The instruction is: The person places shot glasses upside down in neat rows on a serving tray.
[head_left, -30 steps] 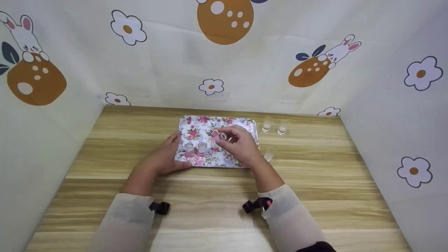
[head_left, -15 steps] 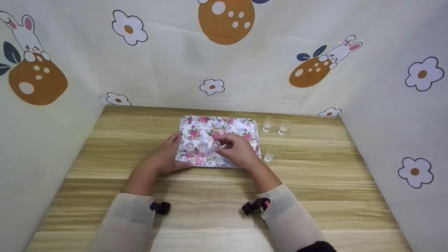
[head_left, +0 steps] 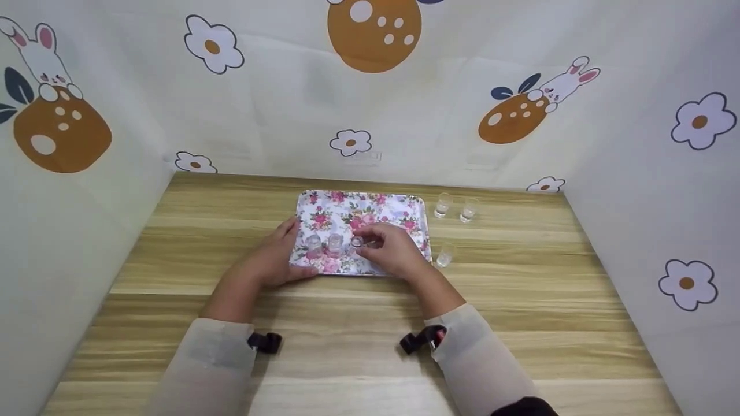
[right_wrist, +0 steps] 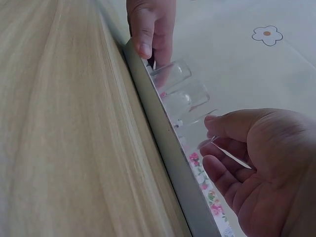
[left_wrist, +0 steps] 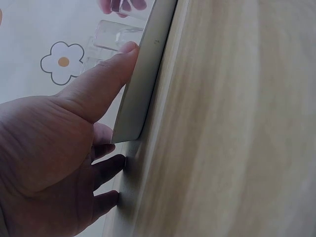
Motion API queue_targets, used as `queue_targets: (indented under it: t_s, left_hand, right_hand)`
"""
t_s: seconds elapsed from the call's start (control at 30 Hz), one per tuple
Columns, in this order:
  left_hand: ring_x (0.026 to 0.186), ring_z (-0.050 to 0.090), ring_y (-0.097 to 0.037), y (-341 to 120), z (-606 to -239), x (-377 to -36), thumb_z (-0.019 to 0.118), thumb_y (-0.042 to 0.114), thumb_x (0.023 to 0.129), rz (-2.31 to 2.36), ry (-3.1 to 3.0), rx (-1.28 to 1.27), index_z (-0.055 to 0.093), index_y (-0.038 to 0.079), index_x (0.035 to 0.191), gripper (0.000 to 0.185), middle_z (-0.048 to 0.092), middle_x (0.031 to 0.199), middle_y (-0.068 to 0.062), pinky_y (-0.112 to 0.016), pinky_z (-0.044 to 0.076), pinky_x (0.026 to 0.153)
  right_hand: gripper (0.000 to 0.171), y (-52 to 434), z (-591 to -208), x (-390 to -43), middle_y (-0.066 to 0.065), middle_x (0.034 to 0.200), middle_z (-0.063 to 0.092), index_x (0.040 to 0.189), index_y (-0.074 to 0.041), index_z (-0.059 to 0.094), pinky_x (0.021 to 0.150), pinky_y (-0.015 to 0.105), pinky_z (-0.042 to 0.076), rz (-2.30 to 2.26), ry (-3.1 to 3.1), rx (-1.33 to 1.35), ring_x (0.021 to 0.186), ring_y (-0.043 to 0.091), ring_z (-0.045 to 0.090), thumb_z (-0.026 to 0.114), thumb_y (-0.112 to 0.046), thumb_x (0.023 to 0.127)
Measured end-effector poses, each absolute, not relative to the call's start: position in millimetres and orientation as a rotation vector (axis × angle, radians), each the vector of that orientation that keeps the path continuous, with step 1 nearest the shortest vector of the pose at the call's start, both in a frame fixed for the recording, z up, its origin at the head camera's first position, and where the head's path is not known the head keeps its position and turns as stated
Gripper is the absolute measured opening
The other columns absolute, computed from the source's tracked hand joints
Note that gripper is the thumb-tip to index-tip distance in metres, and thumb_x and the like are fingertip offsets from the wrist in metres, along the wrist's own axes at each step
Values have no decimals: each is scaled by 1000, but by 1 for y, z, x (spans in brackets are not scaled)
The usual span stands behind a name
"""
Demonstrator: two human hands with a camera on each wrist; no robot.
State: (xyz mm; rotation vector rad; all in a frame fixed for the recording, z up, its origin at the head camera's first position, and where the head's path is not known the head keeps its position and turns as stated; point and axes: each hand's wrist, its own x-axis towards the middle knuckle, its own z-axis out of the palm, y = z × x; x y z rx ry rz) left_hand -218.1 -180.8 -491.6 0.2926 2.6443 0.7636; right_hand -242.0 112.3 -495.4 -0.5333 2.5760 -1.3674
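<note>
A floral tray lies on the table with small clear shot glasses on it. My left hand holds the tray's near left corner; in the left wrist view its thumb lies on the rim and its fingers reach round the side. Over the tray's middle, my right hand pinches a shot glass between thumb and fingers. To its left stand two more glasses, one nearer and one farther. In the right wrist view the held glass is partly hidden by fingertips.
Two shot glasses, one left and one right, stand beyond the tray's right side. A third glass is close to the right forearm. Patterned cloth walls border the wooden table at back and sides.
My right hand has moved left and nearer with its shot glass, lining it up beside the two others on the tray. The left hand has stayed at the corner.
</note>
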Motion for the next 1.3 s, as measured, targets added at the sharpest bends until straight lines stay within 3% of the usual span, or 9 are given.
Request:
queue_targets:
  t_s: [0.23,0.43,0.63,0.8,1.07,1.3]
  left_hand:
    - [167,8,-46,-180,-492,-217,78,66,89,769,2647,292,-2,8,173,129,-6,183,-9,-60,20,136]
    - [167,9,-45,-179,-492,-215,77,66,90,770,2642,270,-2,10,173,128,-6,183,-9,-61,22,135]
    - [168,8,-45,-178,-491,-215,77,67,90,756,2636,255,-2,12,173,128,-7,183,-9,-62,22,135]
    - [167,8,-46,-179,-489,-215,77,65,90,756,2648,269,-2,10,173,127,-7,183,-10,-61,21,135]
    - [167,9,-46,-180,-489,-214,78,65,90,760,2662,289,-1,8,173,128,-6,183,-11,-61,20,135]
    - [168,7,-43,-179,-489,-215,78,65,90,766,2663,283,-1,10,173,127,-6,184,-7,-60,20,136]
  right_hand:
    - [46,123,-485,-243,9,133,75,137,-11,72,102,37,62,-1469,2505,-560,119,23,72,84,-25,94]
    - [42,148,-466,-245,16,136,74,136,-11,72,100,43,61,-1494,2607,-506,118,31,71,80,-26,97]
    - [42,189,-456,-252,14,136,73,137,-12,72,94,35,61,-1590,2673,-299,111,27,70,80,-26,97]
    - [43,220,-452,-263,12,135,73,135,-10,72,97,27,57,-1663,2730,-163,121,25,68,81,-27,97]
    - [49,252,-453,-273,13,141,70,139,-6,68,105,33,54,-1683,2786,14,134,26,63,82,-27,96]
    - [51,275,-461,-279,8,142,69,141,-10,67,102,26,53,-1695,2816,112,138,23,60,83,-26,95]
